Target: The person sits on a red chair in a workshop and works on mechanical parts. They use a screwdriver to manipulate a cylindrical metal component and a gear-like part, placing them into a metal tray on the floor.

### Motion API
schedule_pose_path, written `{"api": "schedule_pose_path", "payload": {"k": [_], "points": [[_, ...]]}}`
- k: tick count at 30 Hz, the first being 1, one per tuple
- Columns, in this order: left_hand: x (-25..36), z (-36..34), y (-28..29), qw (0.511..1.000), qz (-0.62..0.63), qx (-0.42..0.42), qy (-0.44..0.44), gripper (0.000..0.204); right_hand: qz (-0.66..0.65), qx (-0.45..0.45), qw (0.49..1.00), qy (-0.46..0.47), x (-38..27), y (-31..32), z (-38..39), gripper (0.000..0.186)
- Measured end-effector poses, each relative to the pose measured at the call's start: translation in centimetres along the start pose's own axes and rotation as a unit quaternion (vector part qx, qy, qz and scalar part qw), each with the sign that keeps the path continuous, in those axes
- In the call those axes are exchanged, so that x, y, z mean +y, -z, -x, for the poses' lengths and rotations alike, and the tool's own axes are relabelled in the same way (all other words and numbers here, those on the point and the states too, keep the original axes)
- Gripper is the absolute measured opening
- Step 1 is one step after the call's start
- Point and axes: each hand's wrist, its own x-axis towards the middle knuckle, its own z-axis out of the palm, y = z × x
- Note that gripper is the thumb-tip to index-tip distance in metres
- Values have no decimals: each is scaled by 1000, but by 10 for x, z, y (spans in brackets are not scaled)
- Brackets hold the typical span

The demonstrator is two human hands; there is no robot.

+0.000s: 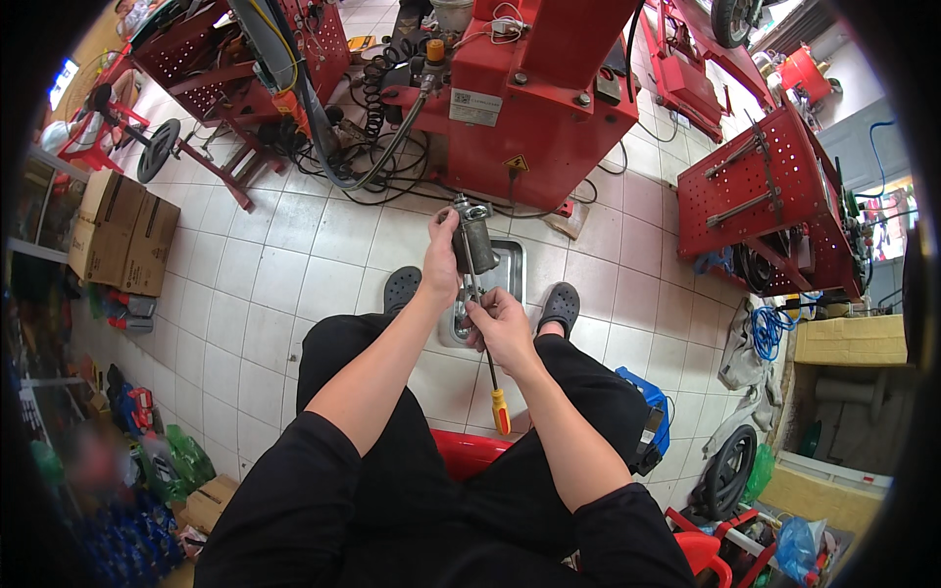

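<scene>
My left hand [444, 260] is closed around the side of a grey metal cylinder [477, 243] that looks like a small motor housing, with a silvery fitting at its top. A thin metal rod lies along the cylinder's side and runs down to my right hand. My right hand [502, 328] is closed on the shaft of a screwdriver [501, 412], whose yellow and red handle hangs below the fingers. I cannot tell whether the rod is part of the shaft. Under both hands, a shallow metal tray [517, 257] rests on the tiled floor, with small parts partly hidden in it.
A large red machine [544, 147] stands ahead, with black hoses and cables [392, 162] beside it. To the right is a red perforated tool cart [755, 196]; a blue case [644, 412] sits by my right leg. Cardboard boxes [118, 235] are stacked at the left.
</scene>
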Motion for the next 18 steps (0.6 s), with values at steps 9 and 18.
{"api": "schedule_pose_path", "payload": {"k": [9, 18], "points": [[0, 2, -10, 998, -37, 46, -25, 30, -132, 9, 991, -16, 4, 3, -5, 18], [-3, 8, -16, 997, -63, 34, -6, 32, -104, 24, 994, -29, 4, 4, -7, 21]]}}
